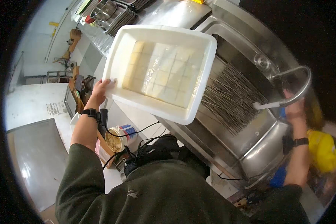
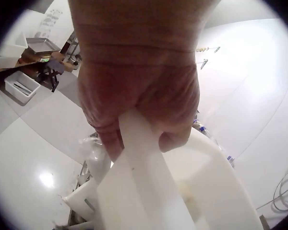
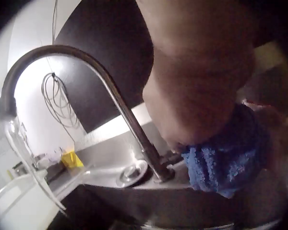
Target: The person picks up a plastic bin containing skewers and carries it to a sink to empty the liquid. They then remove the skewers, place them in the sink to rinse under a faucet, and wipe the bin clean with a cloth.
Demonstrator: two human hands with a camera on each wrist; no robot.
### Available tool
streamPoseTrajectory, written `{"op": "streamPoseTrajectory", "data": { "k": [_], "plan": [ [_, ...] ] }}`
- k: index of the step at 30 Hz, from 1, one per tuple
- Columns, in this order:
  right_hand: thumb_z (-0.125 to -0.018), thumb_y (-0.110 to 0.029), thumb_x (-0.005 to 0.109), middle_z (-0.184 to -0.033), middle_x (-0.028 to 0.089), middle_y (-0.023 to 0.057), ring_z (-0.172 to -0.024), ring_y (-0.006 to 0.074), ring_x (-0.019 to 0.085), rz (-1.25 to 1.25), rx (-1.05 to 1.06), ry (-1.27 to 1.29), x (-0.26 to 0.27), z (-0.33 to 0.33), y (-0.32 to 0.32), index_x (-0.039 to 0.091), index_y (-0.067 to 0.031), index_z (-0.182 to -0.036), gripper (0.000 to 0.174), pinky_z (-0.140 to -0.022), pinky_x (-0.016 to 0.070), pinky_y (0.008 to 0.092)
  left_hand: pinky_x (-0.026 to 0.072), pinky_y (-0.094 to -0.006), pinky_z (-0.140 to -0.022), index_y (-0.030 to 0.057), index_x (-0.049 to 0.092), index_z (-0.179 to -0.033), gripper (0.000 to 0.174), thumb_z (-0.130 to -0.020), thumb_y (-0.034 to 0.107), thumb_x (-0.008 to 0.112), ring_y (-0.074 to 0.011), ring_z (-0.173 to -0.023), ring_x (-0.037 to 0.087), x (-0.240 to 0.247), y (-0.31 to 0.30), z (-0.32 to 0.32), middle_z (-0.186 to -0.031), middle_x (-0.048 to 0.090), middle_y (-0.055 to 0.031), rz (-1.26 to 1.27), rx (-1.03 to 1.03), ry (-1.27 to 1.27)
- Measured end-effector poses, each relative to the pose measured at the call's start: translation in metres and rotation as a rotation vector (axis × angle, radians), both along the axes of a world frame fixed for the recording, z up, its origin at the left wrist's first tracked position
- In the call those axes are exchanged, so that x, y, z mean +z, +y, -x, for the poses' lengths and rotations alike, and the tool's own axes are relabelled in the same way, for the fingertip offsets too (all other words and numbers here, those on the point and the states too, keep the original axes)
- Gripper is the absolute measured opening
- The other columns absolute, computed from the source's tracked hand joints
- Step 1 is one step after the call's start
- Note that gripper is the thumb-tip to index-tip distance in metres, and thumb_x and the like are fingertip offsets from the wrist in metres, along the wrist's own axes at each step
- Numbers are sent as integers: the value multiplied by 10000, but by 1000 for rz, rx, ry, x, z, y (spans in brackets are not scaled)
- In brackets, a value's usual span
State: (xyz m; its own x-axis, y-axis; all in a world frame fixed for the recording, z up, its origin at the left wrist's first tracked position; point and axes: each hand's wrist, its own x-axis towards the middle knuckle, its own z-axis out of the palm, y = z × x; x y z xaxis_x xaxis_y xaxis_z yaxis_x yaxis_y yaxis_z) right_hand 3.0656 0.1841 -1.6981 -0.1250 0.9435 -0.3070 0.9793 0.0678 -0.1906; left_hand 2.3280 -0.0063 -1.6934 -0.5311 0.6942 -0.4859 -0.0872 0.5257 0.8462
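My left hand (image 1: 99, 91) grips the near left rim of a white tub (image 1: 112, 89), thumb on one side of the wall and fingers on the other, as the left wrist view also shows. In the tub lies a pale yellow block scored into squares (image 1: 162, 72), under shiny liquid. The tub is tilted and overlaps the sink's left edge. My right hand (image 1: 295, 108) is beyond the faucet (image 1: 306, 87); in the right wrist view the hand (image 3: 197, 100) is at a blue cloth (image 3: 221, 158), its fingers mostly hidden.
Many thin sticks (image 1: 233, 97) lie in the metal sink (image 1: 265, 145), below the faucet's pale nozzle. Stacked trays and metal bowls (image 1: 104, 11) stand at the upper left. A bucket (image 1: 115, 140) is near my left elbow. Yellow material (image 1: 321, 149) lies beyond my right forearm.
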Motion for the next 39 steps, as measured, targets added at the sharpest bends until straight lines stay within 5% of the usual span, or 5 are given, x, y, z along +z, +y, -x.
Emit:
{"op": "streamPoseTrajectory", "data": {
  "k": [6,8,13,23,39],
  "plan": [
    [-782,-144,583,-941,613,134,-882,329,563,-377,384,-196,-6,-20,-21,652,-115,-972,204,-792,436,410,500,-312,-740,-20,516,-1111,338,-833,162,575,-191,-824,611,-3,-6,7,-960,610,-95,28,-11,7],
    [-799,-147,589,-1006,593,125,-946,316,542,-434,443,209,-16,-51,-18,638,-97,-966,181,-821,433,370,498,-313,-743,-29,509,-1113,346,-832,161,575,-195,-826,611,2,-3,1,-967,609,-96,39,-17,-7],
    [-900,-156,497,-885,600,36,-836,97,526,148,-118,589,93,-6,-46,582,19,-1006,221,-763,407,230,497,-321,-754,-36,506,-1104,345,-828,159,578,-198,-830,611,8,1,-9,-968,607,-105,47,-7,29],
    [-928,-238,480,-965,610,88,-895,134,549,54,-61,688,106,44,-51,529,27,-1143,345,-792,426,259,489,-322,-770,-20,488,-1128,382,-828,190,598,-196,-859,602,-4,-7,8,-991,597,-104,52,-33,3],
    [-891,-263,561,-720,533,-19,-643,58,474,10,-190,746,100,58,-51,558,-23,-878,241,-590,410,235,496,-318,-766,-16,479,-1147,390,-864,225,597,-182,-854,614,14,-2,-13,-988,611,-97,80,-38,10]
  ]
}}
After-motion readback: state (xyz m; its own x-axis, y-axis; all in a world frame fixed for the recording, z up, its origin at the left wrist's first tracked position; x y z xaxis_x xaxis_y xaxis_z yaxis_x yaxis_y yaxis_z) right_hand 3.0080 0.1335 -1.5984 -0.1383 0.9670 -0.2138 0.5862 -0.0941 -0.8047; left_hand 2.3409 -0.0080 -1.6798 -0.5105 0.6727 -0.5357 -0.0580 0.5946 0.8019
